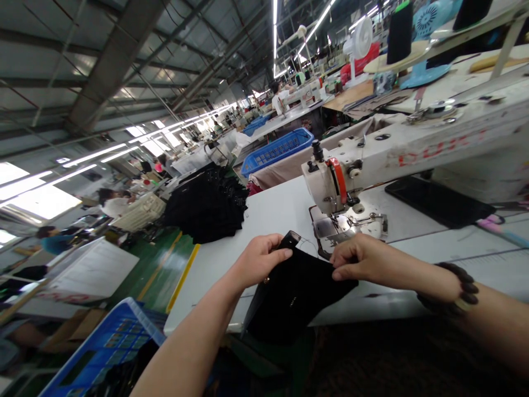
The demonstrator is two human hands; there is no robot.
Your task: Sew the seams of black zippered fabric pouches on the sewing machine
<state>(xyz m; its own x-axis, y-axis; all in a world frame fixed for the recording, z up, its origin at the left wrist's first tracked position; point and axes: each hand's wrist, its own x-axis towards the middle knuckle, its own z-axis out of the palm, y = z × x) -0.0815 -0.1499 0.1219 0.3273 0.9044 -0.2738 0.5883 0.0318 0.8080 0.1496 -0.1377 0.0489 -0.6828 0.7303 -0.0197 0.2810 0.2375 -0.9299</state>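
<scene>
A piece of black fabric (289, 292) hangs over the front edge of the white sewing table, pinched at its top by both hands. My left hand (262, 259) is closed on its left corner, where a folded dark end sticks up past the thumb. My right hand (355, 259), with a dark beaded bracelet at the wrist, pinches the upper right edge. Just beyond the fabric stands the sewing machine (330, 182), its needle area and metal plate close to my right fingers. Fine threads run between the cloth and the machine.
A pile of black garments (206, 204) lies at the table's far left. Behind the machine is a blue basket (276, 151); another blue crate (103, 342) stands low at left. A black phone (438, 201) rests under the machine arm. A black thread cone (399, 36) stands above.
</scene>
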